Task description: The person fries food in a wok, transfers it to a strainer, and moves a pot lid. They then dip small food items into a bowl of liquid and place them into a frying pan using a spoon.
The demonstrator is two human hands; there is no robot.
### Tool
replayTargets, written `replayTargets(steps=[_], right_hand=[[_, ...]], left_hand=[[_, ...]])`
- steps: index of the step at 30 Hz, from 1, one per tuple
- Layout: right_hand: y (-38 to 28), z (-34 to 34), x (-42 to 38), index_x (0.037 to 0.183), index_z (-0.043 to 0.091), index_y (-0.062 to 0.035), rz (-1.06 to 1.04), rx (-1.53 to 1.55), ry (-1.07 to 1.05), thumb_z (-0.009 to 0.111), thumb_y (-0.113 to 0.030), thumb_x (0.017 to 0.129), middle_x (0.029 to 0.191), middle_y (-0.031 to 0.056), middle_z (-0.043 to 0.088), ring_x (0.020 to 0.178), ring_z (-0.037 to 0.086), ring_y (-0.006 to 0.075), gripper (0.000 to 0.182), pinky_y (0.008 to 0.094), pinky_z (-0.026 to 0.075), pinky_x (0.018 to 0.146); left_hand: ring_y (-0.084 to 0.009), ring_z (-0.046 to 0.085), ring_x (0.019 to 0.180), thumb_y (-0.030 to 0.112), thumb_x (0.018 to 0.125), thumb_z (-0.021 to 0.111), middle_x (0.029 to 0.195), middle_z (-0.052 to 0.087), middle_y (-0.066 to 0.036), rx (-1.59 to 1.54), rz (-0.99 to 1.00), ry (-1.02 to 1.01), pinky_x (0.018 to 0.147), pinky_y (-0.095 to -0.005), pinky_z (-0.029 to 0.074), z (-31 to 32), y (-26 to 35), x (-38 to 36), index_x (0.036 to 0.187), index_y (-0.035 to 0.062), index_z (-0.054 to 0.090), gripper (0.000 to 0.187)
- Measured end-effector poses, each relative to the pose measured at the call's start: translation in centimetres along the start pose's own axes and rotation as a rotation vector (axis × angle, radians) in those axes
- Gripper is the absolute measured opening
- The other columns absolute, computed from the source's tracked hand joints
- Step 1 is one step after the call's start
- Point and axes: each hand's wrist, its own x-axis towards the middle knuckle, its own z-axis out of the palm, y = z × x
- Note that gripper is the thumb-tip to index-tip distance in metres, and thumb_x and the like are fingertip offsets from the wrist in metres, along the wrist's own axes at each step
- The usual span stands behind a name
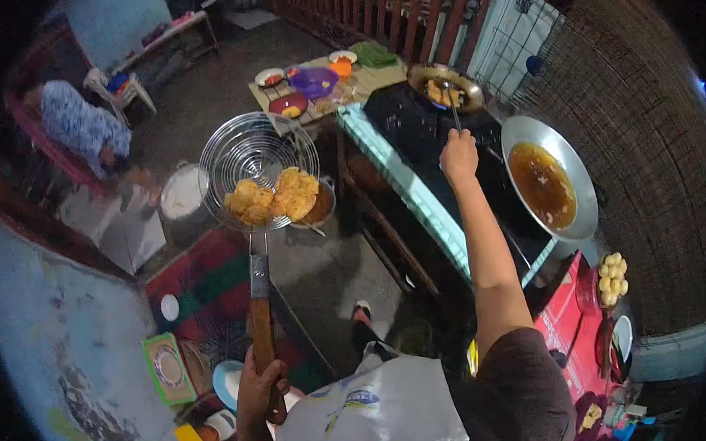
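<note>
My left hand [260,387] is wrapped round the wooden handle [262,327] of a wire skimmer [254,155]. Golden fried pieces [278,197] lie in the lower part of its round basket. Stretched out over the black stove, my right hand [459,154] grips a thin metal utensil [454,110]. The utensil's far end reaches into a dark wok [475,91], where more fried food [442,91] sits in oil. Nearer on the right stands a large silver pan [582,196] with brown oil.
A low table [392,76] holds bowls and a purple basin [313,81]. On the left sits a person [83,122] in patterned clothing. A red-covered table [559,319] bears a bag of pale round items [612,280]. Below the skimmer stands a pot [323,204] on the floor.
</note>
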Motion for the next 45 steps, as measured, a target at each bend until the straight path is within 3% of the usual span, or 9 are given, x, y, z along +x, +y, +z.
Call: replayTargets(steps=[10,20,24,25,28,29,30,35,45], right_hand=[[5.0,9.6,9.7,0.108,0.041,-0.0045,0.371,-0.051,-0.376,0.038,-0.012,0.086,0.105,0.0209,0.047,0.091,0.053,0.0403,0.023,0.0455,0.047,0.075],[9.6,-7.2,22.4,0.088,0.065,-0.001,0.268,-0.314,-0.527,0.053,-0.026,0.07,0.095,0.0169,0.063,0.087,0.062,0.0299,0.033,0.0408,0.05,0.071],[10.0,-7.4,25.3,0.083,0.066,-0.0003,0.193,-0.377,-0.825,0.052,-0.023,0.069,0.087,0.0163,0.065,0.08,0.064,0.0287,0.031,0.0391,0.05,0.067],[15.5,-2.8,26.5,0.078,0.066,-0.0004,-0.221,-0.496,-0.867,0.052,-0.023,0.07,0.079,0.0152,0.065,0.075,0.064,0.0267,0.028,0.0381,0.049,0.064],[14.9,-0.4,25.1,0.075,0.066,0.0001,0.072,-0.314,-0.96,0.062,-0.016,0.063,0.077,0.0173,0.064,0.075,0.063,0.0328,0.021,0.0412,0.05,0.066],[13.9,-0.1,23.7,0.078,0.066,-0.0001,-0.006,-0.335,-1.001,0.05,-0.019,0.072,0.085,0.017,0.065,0.081,0.064,0.0291,0.026,0.0393,0.049,0.067],[9.7,-1.6,21.4,0.088,0.065,-0.0005,0.318,-0.319,-0.778,0.049,-0.018,0.073,0.095,0.0182,0.063,0.089,0.061,0.0311,0.028,0.0398,0.049,0.074],[4.0,2.5,12.6,0.088,0.063,-0.0104,0.539,-0.225,-0.493,0.05,-0.015,0.075,0.091,0.0154,0.063,0.087,0.061,0.0336,0.02,0.043,0.048,0.074],[-0.3,7.6,9.5,0.099,0.056,-0.0106,0.602,-0.252,-0.225,0.053,-0.006,0.073,0.086,0.0129,0.06,0.078,0.061,0.0318,0.026,0.0416,0.049,0.066]], left_hand=[[-0.0083,0.046,0.057,0.001,0.083,0.052,0.076,0.047,-0.003,-0.027,0.059,-0.03,0.046,-0.0213,0.04,4.0,9.2,11.8,0.112,0.0061,0.038,0.032],[-0.0092,0.045,0.053,0.005,0.084,0.054,0.074,0.049,-0.003,-0.017,-0.004,-0.197,0.045,-0.0224,0.039,6.9,15.7,18.7,0.109,0.0067,0.038,0.03],[-0.0088,0.045,0.051,0.007,0.085,0.054,0.071,0.048,-0.002,0.007,0.075,-0.313,0.045,-0.0225,0.04,6.5,17.5,23.2,0.109,0.0069,0.039,0.029],[-0.0084,0.045,0.051,0.008,0.085,0.054,0.07,0.048,-0.001,0.04,0.071,-0.319,0.045,-0.0223,0.04,6.7,18.5,24.0,0.108,0.007,0.039,0.028],[-0.0074,0.044,0.051,0.01,0.084,0.056,0.069,0.048,-0.001,0.082,0.048,-0.342,0.045,-0.0217,0.04,7.0,21.0,26.1,0.109,0.0071,0.039,0.03],[-0.0069,0.044,0.051,0.012,0.084,0.056,0.069,0.048,0.0,0.086,0.035,-0.353,0.045,-0.0213,0.04,6.9,21.7,26.8,0.109,0.0073,0.038,0.031],[-0.0069,0.044,0.051,0.012,0.084,0.056,0.069,0.048,0.0,0.092,0.03,-0.364,0.045,-0.0213,0.04,6.7,22.3,27.7,0.109,0.0073,0.038,0.031],[-0.0069,0.044,0.052,0.014,0.083,0.058,0.069,0.047,0.0,0.118,0.025,-0.479,0.047,-0.0217,0.04,5.7,25.2,30.8,0.112,0.0075,0.037,0.036],[-0.0066,0.045,0.054,0.015,0.082,0.056,0.07,0.048,0.0,0.249,0.007,-0.527,0.048,-0.022,0.041,3.3,28.0,34.2,0.106,0.0073,0.038,0.031]])
